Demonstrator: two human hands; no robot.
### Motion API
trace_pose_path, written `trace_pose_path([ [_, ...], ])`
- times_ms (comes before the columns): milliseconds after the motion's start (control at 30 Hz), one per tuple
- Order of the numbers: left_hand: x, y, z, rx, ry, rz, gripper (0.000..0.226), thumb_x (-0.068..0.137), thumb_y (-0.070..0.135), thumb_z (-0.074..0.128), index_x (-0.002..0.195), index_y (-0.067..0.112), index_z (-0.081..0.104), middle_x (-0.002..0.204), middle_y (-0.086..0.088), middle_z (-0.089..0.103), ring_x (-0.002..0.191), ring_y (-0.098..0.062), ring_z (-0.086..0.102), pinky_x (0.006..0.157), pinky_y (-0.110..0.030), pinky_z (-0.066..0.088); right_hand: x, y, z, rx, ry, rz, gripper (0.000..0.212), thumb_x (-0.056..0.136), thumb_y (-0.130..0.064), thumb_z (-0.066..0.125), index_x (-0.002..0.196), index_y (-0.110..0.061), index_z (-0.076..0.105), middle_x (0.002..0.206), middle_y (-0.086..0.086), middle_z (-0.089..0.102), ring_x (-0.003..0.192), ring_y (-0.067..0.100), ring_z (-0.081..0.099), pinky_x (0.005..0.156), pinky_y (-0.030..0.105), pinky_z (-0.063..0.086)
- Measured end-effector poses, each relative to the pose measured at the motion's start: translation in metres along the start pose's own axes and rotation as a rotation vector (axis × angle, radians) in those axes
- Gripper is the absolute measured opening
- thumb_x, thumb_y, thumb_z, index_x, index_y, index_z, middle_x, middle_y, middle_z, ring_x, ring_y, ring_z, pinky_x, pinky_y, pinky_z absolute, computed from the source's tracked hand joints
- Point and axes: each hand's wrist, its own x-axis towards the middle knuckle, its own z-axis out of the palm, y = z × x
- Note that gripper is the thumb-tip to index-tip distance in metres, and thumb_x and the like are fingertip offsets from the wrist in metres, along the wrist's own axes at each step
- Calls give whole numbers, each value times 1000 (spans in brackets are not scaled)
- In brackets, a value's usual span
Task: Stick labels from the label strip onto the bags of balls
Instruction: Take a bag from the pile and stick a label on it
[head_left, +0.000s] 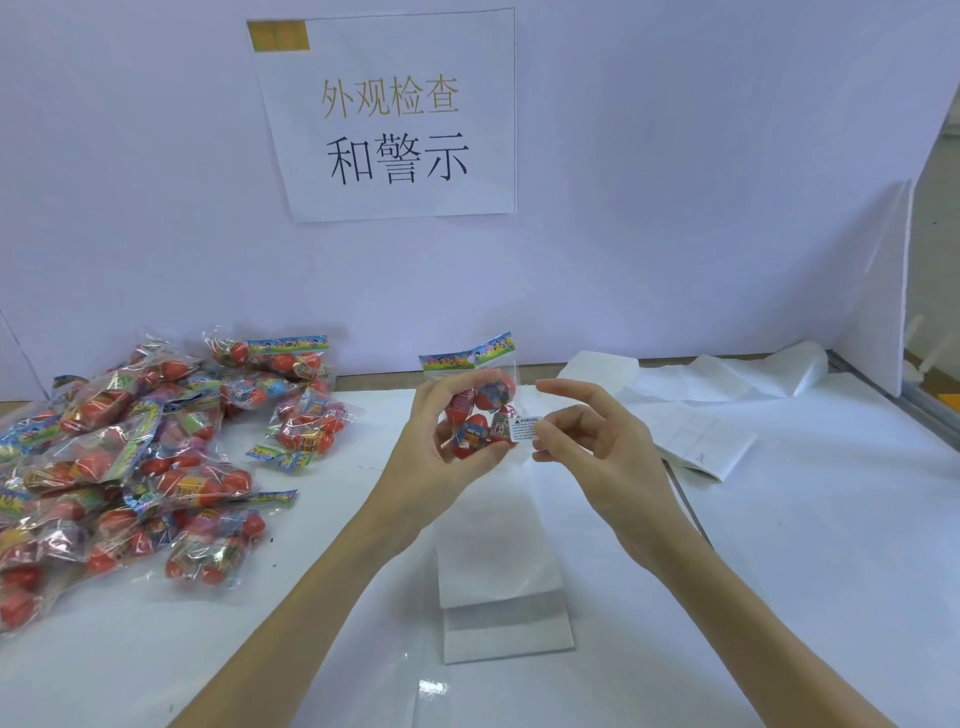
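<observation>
My left hand (441, 441) holds a clear bag of red balls (480, 405) up above the table, its colourful header card at the top. My right hand (592, 447) pinches a small white warning label (525, 428) between thumb and finger, and the label lies against the bag's right side. A pile of several bags of balls (135, 457) covers the table's left side. The white label strip (501, 561) runs along the table under my hands toward the front edge.
Loose backing paper (727, 379) trails off at the back right, with a folded white sheet (701, 441) beside it. A white partition (878, 291) stands at the right. A paper sign (395, 119) hangs on the back wall.
</observation>
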Motion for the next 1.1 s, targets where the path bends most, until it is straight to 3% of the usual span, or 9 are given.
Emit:
trace_pose_path([
  [267,-2,2,4,85,-40,93,63,84,10,86,137,33,59,139,10,48,128,-17,59,96,-31,58,0,0,0,-71,3,-44,32,96,-7,73,115,-33,72,83,1,73,78,15,70,65,20,53],
  [433,-3,2,5,87,-50,77,66,81,11,89,135,36,59,137,15,48,130,-17,58,96,-30,58,0,1,-1,-97,4,-51,32,96,-8,74,116,-33,71,82,0,73,80,14,71,67,20,55],
  [633,-3,4,8,13,-5,94,41,95,11,74,131,29,65,135,8,52,123,-15,62,89,-21,57,-1,3,1,-128,16,-63,32,95,-7,74,117,-31,71,79,-1,73,77,11,70,67,21,56],
  [733,-3,3,9,60,30,106,41,96,3,72,128,28,66,133,7,53,120,-19,63,90,-26,58,-1,4,2,-155,-13,-65,33,95,-7,74,118,-29,70,79,-3,73,76,10,70,69,21,56],
  [867,-2,1,9,110,61,119,43,93,1,73,126,28,66,131,7,53,123,-23,60,96,-30,57,-3,7,4,-210,79,-72,29,96,-10,72,116,-31,66,88,-7,77,84,13,74,75,25,58],
  [1000,-2,1,10,142,55,126,41,93,4,75,126,28,66,132,7,52,121,-24,61,97,-25,55,-7,12,10,-392,210,-221,27,97,-21,73,113,-39,60,116,-8,65,93,6,69,77,18,55],
  [1100,-2,2,10,116,37,136,41,94,6,74,128,26,65,133,7,52,118,-24,63,94,-26,56,-5,12,9,-334,181,-87,27,95,-38,72,120,-34,64,114,-6,66,97,4,68,77,21,57],
])
